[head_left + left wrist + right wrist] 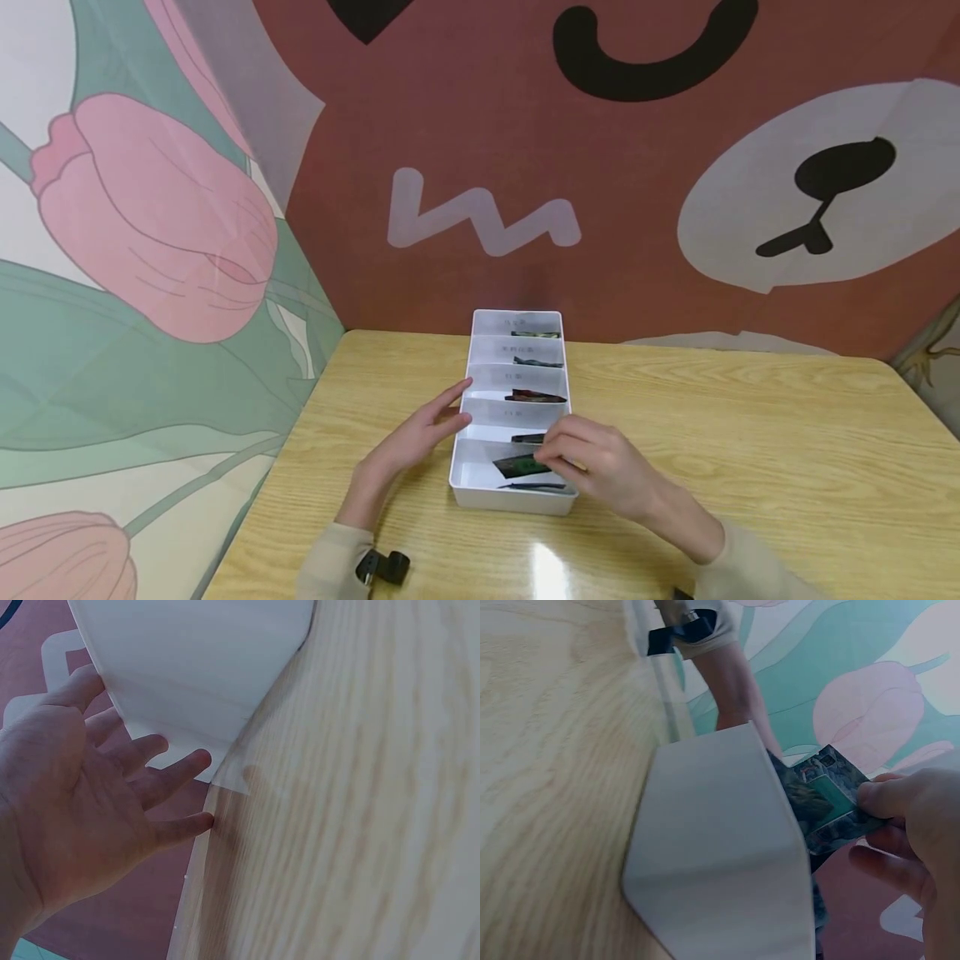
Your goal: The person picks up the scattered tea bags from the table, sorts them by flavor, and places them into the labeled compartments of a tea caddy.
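A long white divided box (pixel 513 502) stands lengthwise on the table. Each of its several compartments has a small packet in it. At the near compartment my right hand (pixel 603 465) pinches a dark packet with a green label (pixel 517 467) between thumb and fingers. The right wrist view shows this packet (pixel 834 799) tilted at the box rim. Another dark packet (pixel 536 486) lies in front of it in the same compartment. My left hand (pixel 408 442), fingers spread, touches the box's left side; in the left wrist view its fingertips (pixel 154 742) lie along the white wall.
Farther compartments hold a reddish packet (pixel 536 397), a dark packet (pixel 528 437) and greenish ones (pixel 537 362). Faint writing marks the dividers. The wooden table (pixel 712 433) reaches back to a patterned red wall (pixel 480 125), with a floral wall (pixel 157 217) on the left.
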Demonstrator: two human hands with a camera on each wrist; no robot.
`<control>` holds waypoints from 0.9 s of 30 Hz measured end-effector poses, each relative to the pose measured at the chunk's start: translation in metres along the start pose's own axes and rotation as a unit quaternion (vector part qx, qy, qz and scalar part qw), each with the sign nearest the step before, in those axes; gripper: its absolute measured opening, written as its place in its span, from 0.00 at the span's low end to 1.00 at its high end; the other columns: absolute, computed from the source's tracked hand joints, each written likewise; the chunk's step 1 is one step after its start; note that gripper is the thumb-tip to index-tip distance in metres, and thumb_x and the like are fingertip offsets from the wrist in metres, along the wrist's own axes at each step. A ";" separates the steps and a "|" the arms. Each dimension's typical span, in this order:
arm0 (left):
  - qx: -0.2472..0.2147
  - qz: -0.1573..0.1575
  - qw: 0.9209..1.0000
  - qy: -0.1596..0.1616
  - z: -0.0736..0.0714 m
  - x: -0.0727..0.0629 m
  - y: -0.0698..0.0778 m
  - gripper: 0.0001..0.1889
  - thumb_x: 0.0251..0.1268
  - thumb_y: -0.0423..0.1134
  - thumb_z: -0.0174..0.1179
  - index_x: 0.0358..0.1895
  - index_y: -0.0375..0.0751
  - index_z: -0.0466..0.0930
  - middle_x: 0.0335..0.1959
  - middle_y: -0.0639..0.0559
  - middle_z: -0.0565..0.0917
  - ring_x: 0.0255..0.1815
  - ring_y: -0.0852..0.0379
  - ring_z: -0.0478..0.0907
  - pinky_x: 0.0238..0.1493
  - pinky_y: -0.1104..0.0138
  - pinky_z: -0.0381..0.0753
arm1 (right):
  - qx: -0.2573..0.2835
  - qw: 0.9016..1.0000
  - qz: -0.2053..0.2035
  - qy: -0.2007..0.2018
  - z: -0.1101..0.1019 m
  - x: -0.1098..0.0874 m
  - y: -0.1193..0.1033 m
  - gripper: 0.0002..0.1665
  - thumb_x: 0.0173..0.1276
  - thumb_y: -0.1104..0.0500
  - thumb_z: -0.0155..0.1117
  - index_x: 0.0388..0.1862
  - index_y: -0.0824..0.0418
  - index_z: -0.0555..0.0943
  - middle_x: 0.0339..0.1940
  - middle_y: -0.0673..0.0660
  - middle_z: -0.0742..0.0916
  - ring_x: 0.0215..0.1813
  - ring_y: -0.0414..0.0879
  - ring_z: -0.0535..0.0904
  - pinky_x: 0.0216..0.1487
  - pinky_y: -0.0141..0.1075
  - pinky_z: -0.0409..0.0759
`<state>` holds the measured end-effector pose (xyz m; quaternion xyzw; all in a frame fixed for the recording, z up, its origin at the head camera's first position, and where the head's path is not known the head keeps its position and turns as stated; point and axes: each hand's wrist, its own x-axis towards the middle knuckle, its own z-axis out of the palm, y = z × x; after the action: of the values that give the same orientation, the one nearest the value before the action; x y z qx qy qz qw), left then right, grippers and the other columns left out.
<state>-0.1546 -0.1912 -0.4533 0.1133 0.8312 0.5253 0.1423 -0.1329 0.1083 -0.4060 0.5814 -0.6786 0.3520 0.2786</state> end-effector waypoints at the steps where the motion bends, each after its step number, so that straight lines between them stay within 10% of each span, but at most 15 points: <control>1: 0.001 0.000 1.000 0.000 0.000 0.000 0.000 0.32 0.72 0.60 0.53 0.76 0.74 0.54 0.79 0.58 0.58 0.73 0.48 0.68 0.73 0.45 0.64 | -0.006 1.000 0.000 -0.003 0.001 -0.001 0.000 0.06 0.71 0.64 0.63 0.35 0.60 0.86 0.36 0.49 0.84 0.39 0.39 0.81 0.44 0.21 0.80; 17: -0.003 -0.003 1.000 0.001 0.002 -0.001 0.001 0.31 0.73 0.59 0.53 0.76 0.74 0.55 0.79 0.58 0.57 0.73 0.48 0.68 0.74 0.46 0.64 | -0.036 0.997 0.034 -0.051 0.000 -0.024 -0.007 0.04 0.71 0.59 0.64 0.36 0.54 0.85 0.38 0.43 0.86 0.42 0.37 0.79 0.47 0.25 0.78; 27: 0.047 -0.010 0.999 0.003 0.000 -0.003 -0.001 0.31 0.74 0.60 0.51 0.76 0.77 0.52 0.79 0.59 0.58 0.73 0.49 0.67 0.73 0.44 0.63 | -0.053 0.994 0.091 -0.002 -0.026 -0.034 0.004 0.06 0.71 0.55 0.65 0.42 0.55 0.86 0.41 0.46 0.86 0.46 0.42 0.80 0.56 0.23 0.75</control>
<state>-0.1515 -0.1928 -0.4539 0.1099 0.8568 0.4842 0.1393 -0.1314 0.1494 -0.4180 0.5025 -0.7470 0.3380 0.2743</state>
